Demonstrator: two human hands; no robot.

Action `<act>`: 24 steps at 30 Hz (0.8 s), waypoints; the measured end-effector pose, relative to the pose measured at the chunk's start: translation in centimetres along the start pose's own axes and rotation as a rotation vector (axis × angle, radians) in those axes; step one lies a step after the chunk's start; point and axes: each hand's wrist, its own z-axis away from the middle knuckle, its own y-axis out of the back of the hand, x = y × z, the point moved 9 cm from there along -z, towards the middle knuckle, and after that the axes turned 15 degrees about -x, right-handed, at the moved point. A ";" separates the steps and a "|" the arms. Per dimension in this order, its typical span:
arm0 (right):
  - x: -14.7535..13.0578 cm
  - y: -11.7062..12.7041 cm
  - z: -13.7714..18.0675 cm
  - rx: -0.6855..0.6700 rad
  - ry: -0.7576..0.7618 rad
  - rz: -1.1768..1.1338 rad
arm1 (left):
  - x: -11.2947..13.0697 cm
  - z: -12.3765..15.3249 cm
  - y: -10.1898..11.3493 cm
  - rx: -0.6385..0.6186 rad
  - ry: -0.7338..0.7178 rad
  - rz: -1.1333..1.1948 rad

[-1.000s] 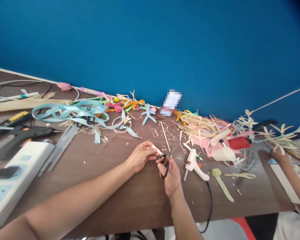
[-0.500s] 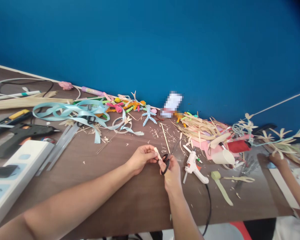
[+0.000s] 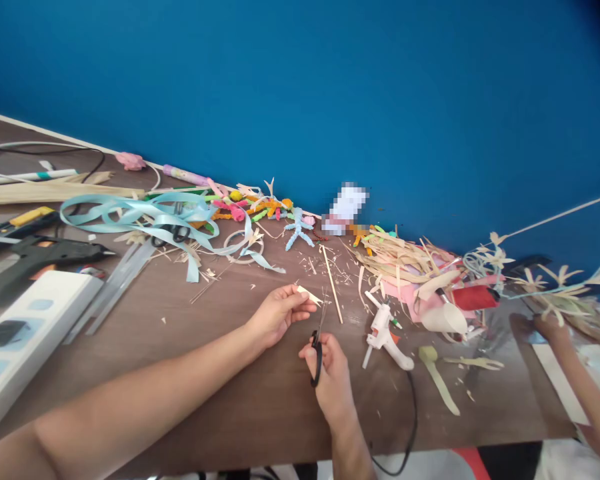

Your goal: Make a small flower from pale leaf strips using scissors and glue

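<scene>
My left hand [image 3: 276, 313] pinches a small pale leaf strip [image 3: 309, 294] between thumb and fingers, just above the brown table [image 3: 240, 400]. My right hand [image 3: 329, 373] grips black-handled scissors [image 3: 318, 341], whose thin blades point up toward the strip's tip. The two hands sit slightly apart. A thin wooden stick [image 3: 332, 283] lies on the table just right of the strip.
A white glue gun [image 3: 386, 333] with a black cord lies right of my hands. Light blue ribbon [image 3: 150, 217], a black glue gun [image 3: 40, 257] and a white power strip [image 3: 25, 333] lie left. Dried leaf strips [image 3: 405, 257] pile at the back. Another person's hand [image 3: 553, 327] works at far right.
My right hand with the scissors has drawn back toward me, away from the strip. My left hand has kept the strip and shifted slightly.
</scene>
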 end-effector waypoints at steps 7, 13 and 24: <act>-0.4 -0.6 -1.4 0.072 -0.014 0.106 | 0.1 0.0 0.0 0.001 0.012 0.049; -0.4 -0.3 -1.8 0.102 -0.030 0.141 | -0.1 0.0 0.2 0.006 0.013 0.071; -0.2 0.1 -1.5 0.130 -0.013 0.125 | -0.1 0.0 0.1 -0.001 0.006 0.070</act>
